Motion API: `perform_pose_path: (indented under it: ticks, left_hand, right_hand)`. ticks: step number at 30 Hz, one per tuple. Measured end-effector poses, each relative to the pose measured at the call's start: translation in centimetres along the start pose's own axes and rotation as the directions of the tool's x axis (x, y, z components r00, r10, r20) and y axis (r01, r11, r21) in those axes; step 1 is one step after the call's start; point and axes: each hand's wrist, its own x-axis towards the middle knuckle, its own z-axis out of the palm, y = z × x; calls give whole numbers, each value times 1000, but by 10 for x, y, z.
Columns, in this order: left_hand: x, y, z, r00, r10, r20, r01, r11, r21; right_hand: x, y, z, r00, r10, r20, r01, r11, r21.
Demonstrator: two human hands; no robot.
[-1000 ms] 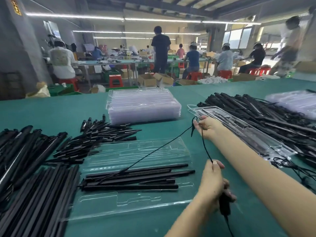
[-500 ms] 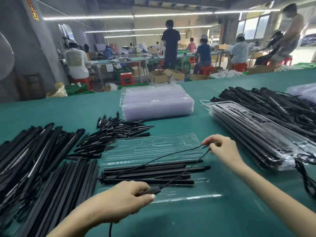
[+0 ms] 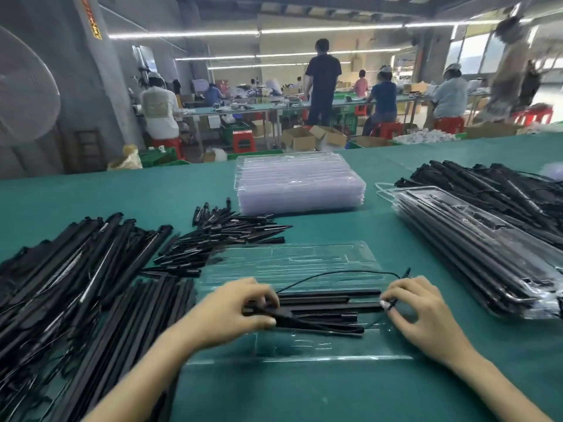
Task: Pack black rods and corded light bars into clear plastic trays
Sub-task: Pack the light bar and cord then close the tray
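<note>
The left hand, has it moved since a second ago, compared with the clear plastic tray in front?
Yes. The left hand has gone from beyond the right end of the clear plastic tray to its left end, where it grips a black light bar.

Teal-green cloth-covered surface (image 3: 304, 391). Clear moulded plastic tray (image 3: 292, 263), transparent, unpatterned. Long black rods (image 3: 329, 300) in it, uniform black. Thin black cord (image 3: 335, 274), black. Stack of clear plastic trays (image 3: 300, 184), faint lilac tint. Plastic stools (image 3: 243, 141) behind, red.
</note>
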Motion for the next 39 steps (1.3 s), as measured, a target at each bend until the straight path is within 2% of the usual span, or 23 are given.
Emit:
perform_pose_path:
  ticks: [2,8,12,18,22,25,29,32,35,37,39]
  left_hand:
    - [-3,0,29,999,8,37,-3,993,-117]
    - [-6,7,54,994,19,-105,-41,978,-203]
    - [-2,13,54,996,44,-84,-62,972,-226]
    - [-1,6,53,995,34,-93,-49,986,-159]
    - [-3,6,47,998,16,-65,-31,972,-231]
    - [-3,6,51,995,20,-100,-39,981,-192]
    - [-4,7,60,989,64,-134,-58,997,52]
    - [-3,12,59,990,62,-123,-51,994,94]
    - [-2,15,55,992,63,-110,-56,996,67]
    - [-2,15,55,990,118,-72,-109,988,112]
    - [-2,16,58,979,202,-41,-185,947,263]
  right_hand:
    - [-1,3,0,998,70,-3,-69,990,124]
    - [-8,2,-2,998,1,63,-18,965,262]
    - [-8,4,-4,997,12,79,-34,957,288]
    - [-9,3,-2,995,-7,96,-19,965,262]
    - [-9,4,-2,996,-2,91,-22,964,264]
    - [-10,4,-2,995,-9,102,-18,964,266]
    - [-11,7,-3,997,10,70,-26,973,231]
    - [-11,5,-2,998,25,52,-35,978,205]
    - [-12,5,-1,997,14,75,-28,982,185]
    - [-12,6,0,996,11,84,-26,984,174]
    - [-13,6,0,996,12,83,-25,986,165]
